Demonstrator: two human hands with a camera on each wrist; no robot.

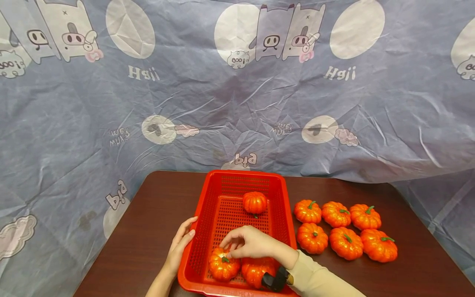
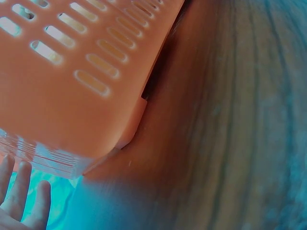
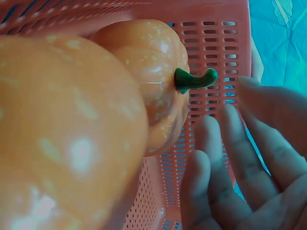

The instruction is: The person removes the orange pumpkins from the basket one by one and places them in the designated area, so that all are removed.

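Note:
A red perforated basket [image 1: 285,206] holds three small orange pumpkins: one [image 1: 254,202] toward the back, one [image 1: 224,266] at the front left and one [image 1: 256,273] at the front right, partly under the right wrist. My left hand [image 1: 177,249] rests against the basket's left rim; in the left wrist view its fingers [image 2: 19,187] are spread beside the basket wall [image 2: 43,105]. My right hand [image 1: 252,243] is over the front-left pumpkin, fingers loosely bent near its green stem. The right wrist view shows this hand [image 3: 249,177] apart from the pumpkin [image 3: 148,62], with nothing between fingers and thumb.
On the brown table [image 1: 148,222], right of the basket, several orange pumpkins stand in two rows, among them a front-left one [image 1: 312,238] and a front-right one [image 1: 378,246]. A grey-blue printed cloth [image 1: 237,99] hangs behind the table.

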